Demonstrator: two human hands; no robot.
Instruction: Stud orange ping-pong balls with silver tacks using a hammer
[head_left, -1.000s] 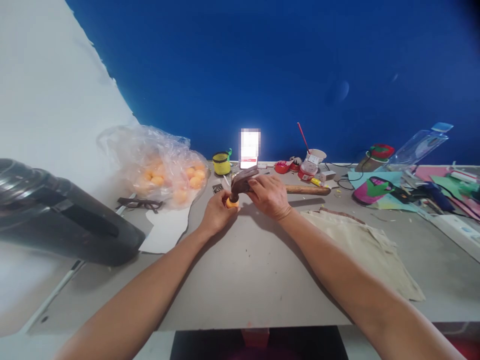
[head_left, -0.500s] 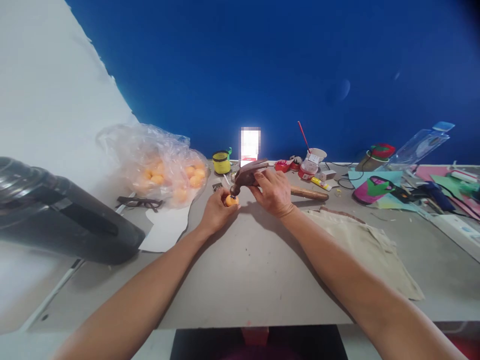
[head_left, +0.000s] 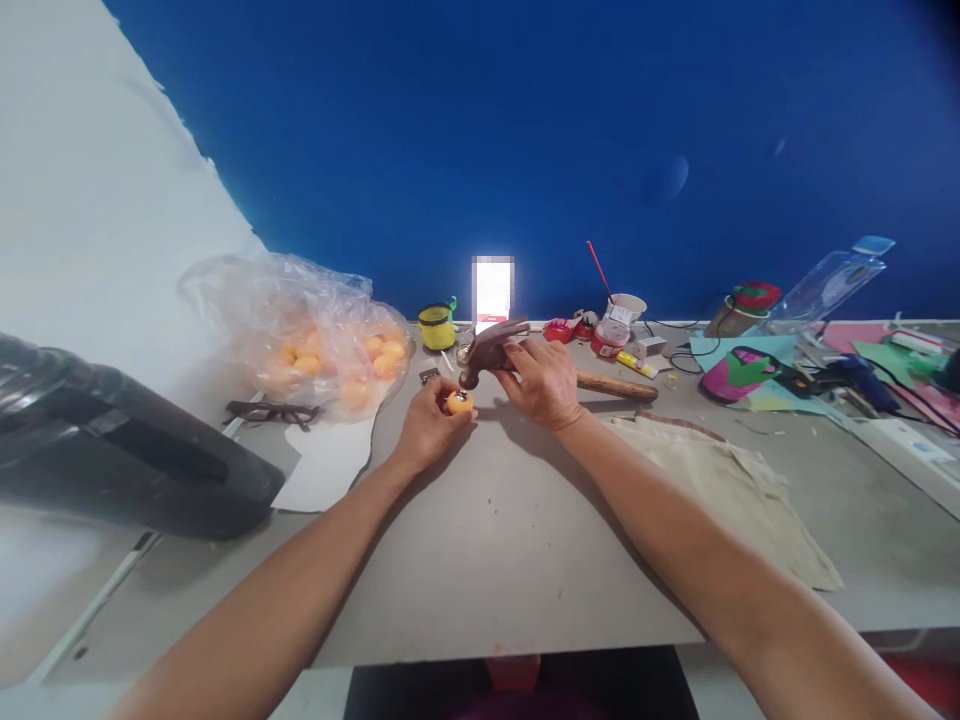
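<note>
My left hand [head_left: 427, 425] pinches a small orange ball [head_left: 459, 402] against the grey table [head_left: 495, 540]. A dark spot shows on top of the ball; I cannot make out what it is. My right hand [head_left: 544, 382] grips a hammer [head_left: 491, 350] close to its dark metal head, and the wooden handle [head_left: 615, 386] trails off to the right. The hammer's face hangs just above the ball.
A clear plastic bag of orange balls [head_left: 315, 335] lies at the back left, with glasses [head_left: 271, 411] in front of it. A black bag [head_left: 112, 450] sits far left. A beige cloth [head_left: 735, 490] lies right. Craft clutter, a yellow cup [head_left: 437, 327] and a plastic bottle [head_left: 829, 280] line the back.
The hammer head has lifted off the ball and tilted up slightly. My left hand still holds the ball in place. The view has shifted a little.
</note>
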